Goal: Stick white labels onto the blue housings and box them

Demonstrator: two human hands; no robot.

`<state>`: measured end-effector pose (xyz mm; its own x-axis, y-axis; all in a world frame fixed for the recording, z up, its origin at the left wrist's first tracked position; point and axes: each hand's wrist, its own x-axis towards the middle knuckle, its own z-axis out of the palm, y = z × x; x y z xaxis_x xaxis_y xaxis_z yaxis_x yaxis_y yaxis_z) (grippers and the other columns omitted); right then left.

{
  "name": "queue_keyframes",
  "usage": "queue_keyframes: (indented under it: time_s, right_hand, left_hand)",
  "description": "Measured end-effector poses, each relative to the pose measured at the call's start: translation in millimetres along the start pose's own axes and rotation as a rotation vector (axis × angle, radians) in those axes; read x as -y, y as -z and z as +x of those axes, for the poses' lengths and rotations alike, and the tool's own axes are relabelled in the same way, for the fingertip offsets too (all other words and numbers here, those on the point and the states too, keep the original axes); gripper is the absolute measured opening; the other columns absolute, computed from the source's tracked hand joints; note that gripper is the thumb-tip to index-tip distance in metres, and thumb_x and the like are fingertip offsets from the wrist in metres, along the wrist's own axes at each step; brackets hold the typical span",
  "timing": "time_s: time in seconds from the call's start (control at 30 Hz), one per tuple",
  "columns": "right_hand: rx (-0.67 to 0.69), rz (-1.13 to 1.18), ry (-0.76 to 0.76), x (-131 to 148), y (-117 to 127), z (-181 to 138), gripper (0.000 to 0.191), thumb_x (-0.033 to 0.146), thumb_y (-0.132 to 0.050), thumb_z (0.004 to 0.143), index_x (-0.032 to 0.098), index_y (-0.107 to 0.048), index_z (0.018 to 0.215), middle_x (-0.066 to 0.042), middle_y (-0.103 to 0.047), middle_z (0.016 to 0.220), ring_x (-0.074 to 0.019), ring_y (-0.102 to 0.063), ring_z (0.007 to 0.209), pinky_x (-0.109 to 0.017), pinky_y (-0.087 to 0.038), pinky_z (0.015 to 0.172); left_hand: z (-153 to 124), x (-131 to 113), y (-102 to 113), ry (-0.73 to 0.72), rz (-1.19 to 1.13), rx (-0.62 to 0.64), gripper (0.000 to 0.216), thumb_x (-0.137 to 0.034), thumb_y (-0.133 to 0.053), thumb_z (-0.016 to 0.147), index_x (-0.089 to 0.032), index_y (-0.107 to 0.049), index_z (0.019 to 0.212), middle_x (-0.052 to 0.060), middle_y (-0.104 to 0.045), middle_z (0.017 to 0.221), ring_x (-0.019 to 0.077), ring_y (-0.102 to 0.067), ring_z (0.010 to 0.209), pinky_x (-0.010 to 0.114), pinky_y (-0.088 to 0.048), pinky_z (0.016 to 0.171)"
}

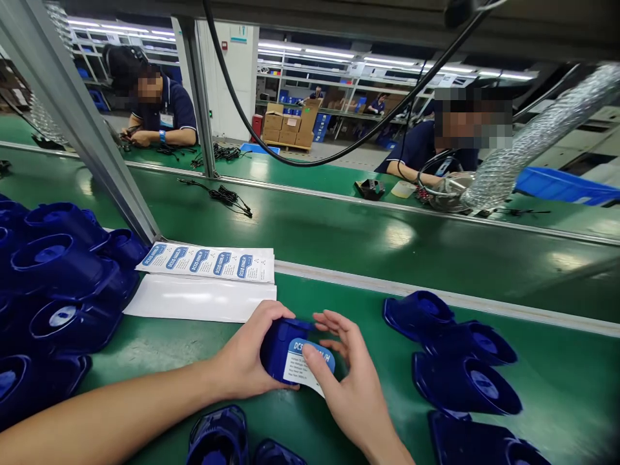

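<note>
My left hand [247, 355] is wrapped around a dark blue plastic housing [278, 345] held just above the green bench. My right hand [346, 381] lies over its right side, the thumb pressing a blue-and-white label [305, 363] onto its face while the fingers curl over the top. A sheet of the same labels [208, 261] lies just beyond my hands, with a blank white backing sheet [198, 297] in front of it.
Piles of blue housings lie at the left [58, 284], at the right [460, 368] and near the front edge [217, 439]. A green conveyor belt [387, 232] runs behind. Two people work on the far side. A silver duct [527, 142] and a slanted metal post [72, 116] stand nearby.
</note>
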<state>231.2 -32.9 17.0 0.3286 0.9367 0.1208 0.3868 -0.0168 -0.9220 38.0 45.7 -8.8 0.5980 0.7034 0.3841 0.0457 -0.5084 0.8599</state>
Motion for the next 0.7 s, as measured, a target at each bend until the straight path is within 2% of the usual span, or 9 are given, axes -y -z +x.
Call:
queue_keyframes:
  time_s: [0.13,0.27,0.5,0.57,0.7]
  right_hand:
    - [0.189,0.097,-0.116,3,-5,3,0.053,0.055,-0.079,0.089,0.023,-0.066,0.129,-0.015,-0.076,0.130,-0.0337,-0.074,0.115,-0.050,-0.060,0.100]
    - [0.212,0.202,-0.218,6,-3,6,0.059,0.052,-0.088,0.078,0.021,-0.069,0.124,-0.014,-0.080,0.122,-0.0349,-0.076,0.113,-0.051,-0.060,0.103]
    - [0.297,0.154,-0.207,6,-2,-3,0.081,0.032,-0.093,0.069,0.028,-0.054,0.140,-0.011,-0.066,0.146,-0.0332,-0.066,0.130,-0.050,-0.055,0.108]
    - [0.285,0.165,-0.203,6,-3,-5,0.085,0.029,-0.093,0.066,0.028,-0.053,0.140,-0.011,-0.068,0.142,-0.0330,-0.069,0.125,-0.048,-0.056,0.104]
    - [0.241,0.299,-0.245,2,-9,-7,0.086,0.027,-0.095,0.063,0.026,-0.051,0.137,-0.009,-0.078,0.122,-0.0285,-0.077,0.098,-0.042,-0.060,0.088]
  left_hand:
    - [1,-2,-1,-0.099,0.043,0.007,0.085,-0.028,-0.094,0.076,-0.032,-0.043,0.144,0.012,-0.055,0.136,0.0310,-0.060,0.127,0.047,-0.055,0.108]
    - [1,-5,-2,-0.131,0.082,0.008,0.077,-0.023,-0.088,0.081,-0.030,-0.046,0.145,0.014,-0.054,0.138,0.0315,-0.059,0.131,0.046,-0.056,0.108]
    - [0,-7,-2,-0.040,0.035,-0.040,0.075,-0.021,-0.088,0.073,-0.031,-0.051,0.138,0.008,-0.062,0.131,0.0281,-0.064,0.119,0.044,-0.057,0.104]
    - [0,-5,-2,-0.021,0.045,-0.042,0.076,-0.020,-0.087,0.071,-0.031,-0.051,0.137,0.008,-0.061,0.132,0.0281,-0.065,0.118,0.044,-0.058,0.103]
    - [-2,-2,-4,-0.063,0.052,-0.028,0.079,-0.024,-0.089,0.073,-0.033,-0.048,0.139,0.008,-0.059,0.132,0.0286,-0.065,0.121,0.042,-0.058,0.103]
